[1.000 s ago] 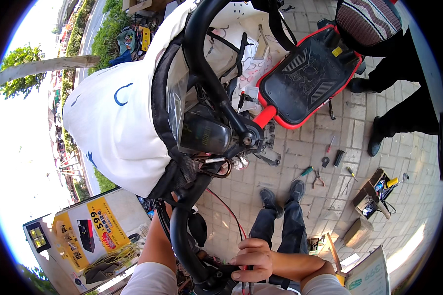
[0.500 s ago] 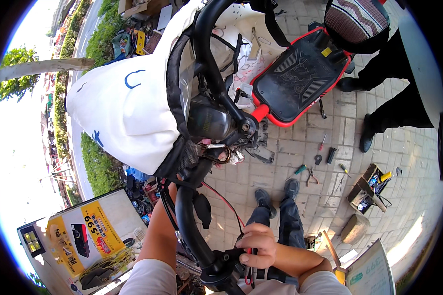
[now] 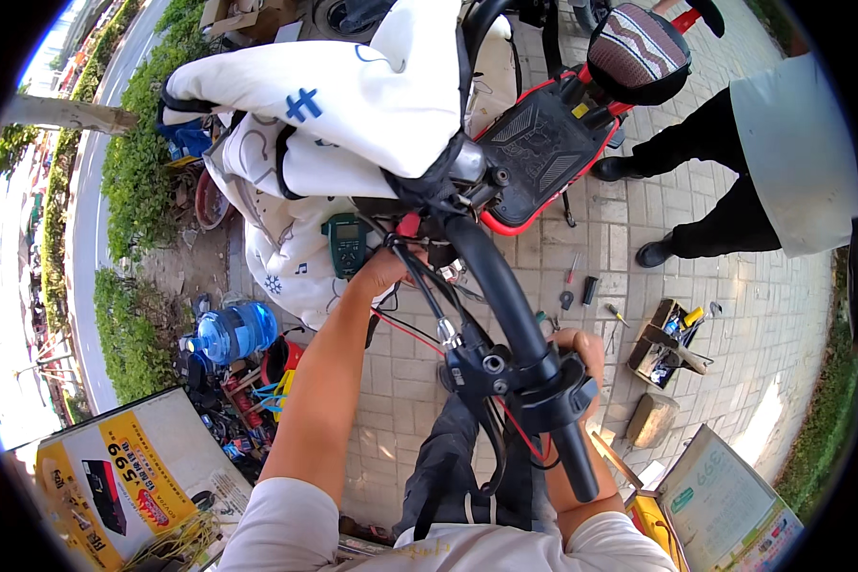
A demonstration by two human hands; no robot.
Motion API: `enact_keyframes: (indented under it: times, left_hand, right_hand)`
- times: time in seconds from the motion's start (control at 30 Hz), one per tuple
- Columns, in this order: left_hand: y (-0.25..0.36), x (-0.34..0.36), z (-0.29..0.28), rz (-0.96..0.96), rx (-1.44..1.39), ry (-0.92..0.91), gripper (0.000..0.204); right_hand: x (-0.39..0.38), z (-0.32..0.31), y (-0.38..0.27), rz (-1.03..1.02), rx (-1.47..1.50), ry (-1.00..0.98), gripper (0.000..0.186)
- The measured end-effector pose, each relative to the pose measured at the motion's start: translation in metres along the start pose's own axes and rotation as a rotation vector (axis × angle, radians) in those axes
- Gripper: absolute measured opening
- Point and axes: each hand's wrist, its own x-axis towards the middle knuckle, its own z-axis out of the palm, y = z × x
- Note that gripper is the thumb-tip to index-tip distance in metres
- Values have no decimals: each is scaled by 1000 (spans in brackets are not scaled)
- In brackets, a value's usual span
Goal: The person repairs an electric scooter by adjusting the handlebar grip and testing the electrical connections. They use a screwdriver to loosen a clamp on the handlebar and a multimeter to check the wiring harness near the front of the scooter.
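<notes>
Paving spread beneath left fingers and right fingers, grip impossible to tell; the left's reach behind adjacent cables seemed underway, next needing steadiness.

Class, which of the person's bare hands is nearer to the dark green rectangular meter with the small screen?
Left. The left hand is close beside the dark green meter, at its lower right; the right hand is farther right, past the black tubular handlebar.

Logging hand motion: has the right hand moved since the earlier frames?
Yes. The right hand has gone up and rightward in view, ending nearer the toolbox, taken as the fixed reference.
</notes>
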Motion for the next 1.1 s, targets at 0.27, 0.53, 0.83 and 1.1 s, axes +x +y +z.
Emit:
enact_keyframes:
  times: [0.27,0.53,0.83,1.1]
  left_hand:
    - [-9,4,-1,-49,-32,-84,25]
    - [-10,-8,1,23,90,-83,24]
    - [-18,-28,11,339,287,-25,28]
    - [-33,-23,2,503,188,-129,34]
  right_hand:
    - [-15,17,10,244,14,331,29]
    - [-17,19,29,-9,57,233,49]
    - [13,40,28,-370,88,415,39]
    - [40,48,50,-682,393,389,26]
